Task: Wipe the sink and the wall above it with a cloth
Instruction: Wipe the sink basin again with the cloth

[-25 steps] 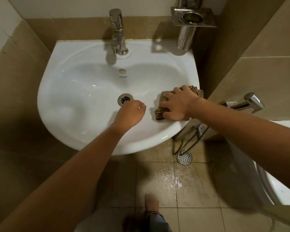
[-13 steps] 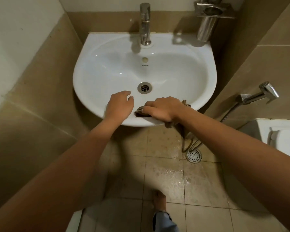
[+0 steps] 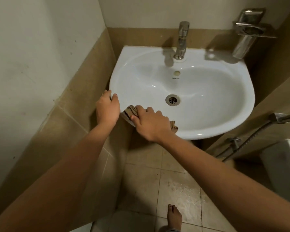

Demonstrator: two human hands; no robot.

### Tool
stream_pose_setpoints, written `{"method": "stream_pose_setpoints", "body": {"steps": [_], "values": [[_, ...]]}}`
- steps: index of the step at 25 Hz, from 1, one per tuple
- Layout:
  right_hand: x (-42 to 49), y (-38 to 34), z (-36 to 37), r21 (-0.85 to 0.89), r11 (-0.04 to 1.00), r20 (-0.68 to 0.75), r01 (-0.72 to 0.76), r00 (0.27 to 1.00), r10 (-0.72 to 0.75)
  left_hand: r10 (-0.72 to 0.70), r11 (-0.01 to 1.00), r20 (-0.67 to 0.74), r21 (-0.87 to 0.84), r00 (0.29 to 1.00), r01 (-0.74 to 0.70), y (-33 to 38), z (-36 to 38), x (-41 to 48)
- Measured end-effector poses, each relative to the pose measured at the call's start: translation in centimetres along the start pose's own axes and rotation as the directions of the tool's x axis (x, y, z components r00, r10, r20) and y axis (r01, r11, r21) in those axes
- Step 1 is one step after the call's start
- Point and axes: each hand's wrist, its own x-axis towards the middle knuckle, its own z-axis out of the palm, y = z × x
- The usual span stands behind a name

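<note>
Your right grip (image 3: 150,123), clenched on the cloth (image 3: 130,111), has slid left along the sink (image 3: 216,129) rim to beside your rim-clasping left grip (image 3: 107,109); the wall (image 3: 157,12) lies ahead.

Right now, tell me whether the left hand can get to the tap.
Probably yes: the left hand only grips the sink rim, and bare basin lies between it and the tap.

Glossy white ceramic sink (image 3: 208,126), shiny metal tap (image 3: 182,39), brown cloth (image 3: 131,111), matt tiles.
</note>
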Motion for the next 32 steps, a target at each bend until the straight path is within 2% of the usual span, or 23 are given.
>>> {"method": "stream_pose_setpoints", "body": {"steps": [2, 5, 10, 15, 20, 22, 24, 27, 29, 31, 32], "values": [[1.3, -2.6, 1.5, -0.047, 0.999, -0.119, -0.017, 0.993, 0.011, -0.057, 0.997, -0.009, -0.052, 0.998, 0.056, -0.2, -0.7, 1.3], [4.3, -5.8, 3.0, -0.069, 0.996, -0.201, -0.053, 0.979, 0.038, -0.064, 0.996, -0.002, -0.056, 0.998, 0.064, -0.6, -1.6, 3.2], [10.0, -8.5, 3.9, 0.011, 0.992, -0.209, -0.122, 0.97, 0.122, -0.085, 0.994, -0.003, -0.072, 0.996, 0.084, -1.4, -2.1, 6.4], [15.5, -9.4, 3.8, -0.042, 0.995, -0.234, -0.093, 0.969, 0.081, -0.13, 0.981, 0.066, -0.139, 0.989, 0.138, -2.4, -1.0, 10.2], [20.9, -8.6, 2.1, -0.015, 0.995, -0.197, -0.1, 0.976, 0.095, -0.147, 0.93, 0.119, -0.321, 0.982, 0.178, -1.8, 0.8, 13.3], [22.6, -7.6, 1.3, -0.019, 0.994, -0.194, -0.103, 0.976, 0.098, -0.107, 0.932, 0.136, -0.332, 0.985, 0.147, -0.8, 1.7, 14.1], [24.5, -5.6, 0.2, -0.039, 0.994, -0.19, -0.098, 0.978, 0.089, -0.023, 0.959, 0.151, -0.275, 0.988, 0.064, 0.4, 2.9, 15.1], [26.2, -2.0, -1.6, -0.097, 0.994, -0.201, -0.055, 0.979, 0.034, 0.195, 0.979, 0.214, 0.021, 0.957, -0.205, 1.3, 4.8, 16.2], [26.8, 0.1, -2.4, -0.162, 0.986, -0.213, -0.026, 0.977, -0.01, 0.366, 0.879, 0.236, 0.229, 0.9, -0.417, 1.0, 5.7, 16.3], [26.9, 2.0, -3.1, -0.191, 0.981, -0.223, -0.033, 0.975, -0.011, 0.396, 0.776, 0.332, 0.379, 0.856, -0.505, -0.2, 6.3, 16.7], [26.8, 3.0, -3.4, -0.203, 0.978, -0.232, -0.048, 0.973, 0.0, 0.366, 0.759, 0.351, 0.423, 0.862, -0.495, -0.4, 6.6, 16.8]]}}
